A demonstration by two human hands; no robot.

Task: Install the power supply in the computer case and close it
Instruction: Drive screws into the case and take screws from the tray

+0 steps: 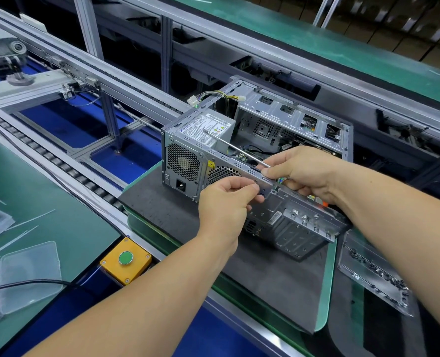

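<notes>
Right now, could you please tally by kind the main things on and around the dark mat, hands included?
Computer case: 1
Power supply: 1
Screwdriver: 1
Yellow button box: 1
Hands: 2, left and right
Total: 6

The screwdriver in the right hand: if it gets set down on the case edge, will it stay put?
Probably not. The screwdriver has a long, thin round shaft, so it would likely roll. The computer case rim is narrow bare metal, likely slippery. It looks stiff, not floppy; the right hand holds it by one end, so it may tip.
</notes>
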